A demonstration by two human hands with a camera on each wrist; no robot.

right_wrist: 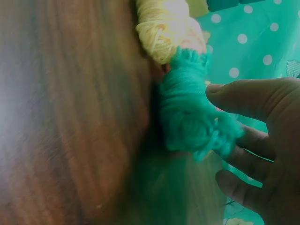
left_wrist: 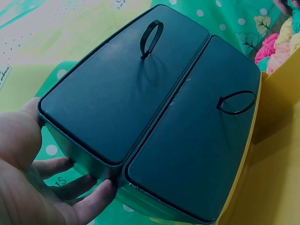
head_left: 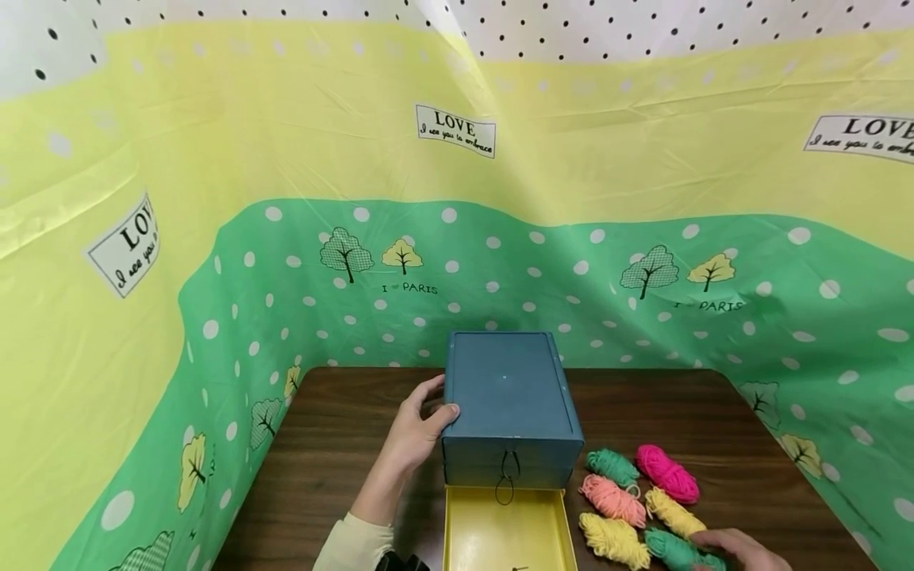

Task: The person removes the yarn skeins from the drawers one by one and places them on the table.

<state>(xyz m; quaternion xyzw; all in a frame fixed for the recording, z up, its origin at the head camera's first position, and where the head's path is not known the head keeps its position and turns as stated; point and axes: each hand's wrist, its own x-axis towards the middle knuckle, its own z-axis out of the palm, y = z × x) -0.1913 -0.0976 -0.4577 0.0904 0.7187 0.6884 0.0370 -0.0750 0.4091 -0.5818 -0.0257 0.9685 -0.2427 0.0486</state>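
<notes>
A blue drawer box stands on the table, its lower yellow drawer pulled out. My left hand holds the box at its left side, with the thumb at the top edge and the fingers against the side wall. Black loop pulls hang on the box's two drawer fronts. At the right, my right hand reaches the end of a green yarn skein. Its thumb and fingers are spread around that end, not closed on it; contact is hard to tell.
Beside the drawer lie more skeins: yellow, another yellow, coral, magenta and a second green. A small dark item shows in the drawer. A patterned curtain surrounds the brown table.
</notes>
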